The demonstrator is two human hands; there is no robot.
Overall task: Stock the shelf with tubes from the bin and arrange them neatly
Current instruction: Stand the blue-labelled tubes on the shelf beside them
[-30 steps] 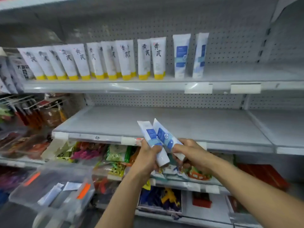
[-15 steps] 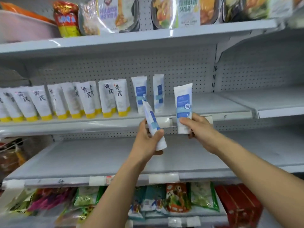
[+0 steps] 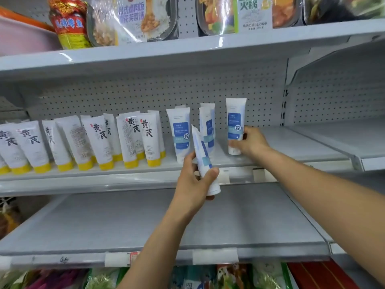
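We face a grey metal shop rack with a pegboard back (image 3: 145, 94). At the middle shelf (image 3: 295, 142), the right hand (image 3: 249, 141) grips a white tube with a blue label (image 3: 235, 119), fingers and thumb curled round its lower half. This tube is upright, cap down, near the front edge and just right of the other stock; we cannot tell whether its cap touches the shelf. The left hand (image 3: 192, 181) holds a second tube (image 3: 203, 157) of the same kind, with fingers wrapped round its lower part and the thumb across the front. That one tilts left, cap down, in front of the shelf's front edge.

Behind it, more matching tubes (image 3: 179, 132) stand on their caps. To their left, a row of white tubes with yellow caps (image 3: 100, 140) runs to the shelf's left edge, some of them leaning.

The top shelf (image 3: 187, 45) carries ready-meal trays (image 3: 143, 17) and a red jar (image 3: 68, 24). The lower shelf (image 3: 145, 222) has paper price tags (image 3: 214, 255) on its front lip, and coloured packets (image 3: 266, 276) show beneath it.
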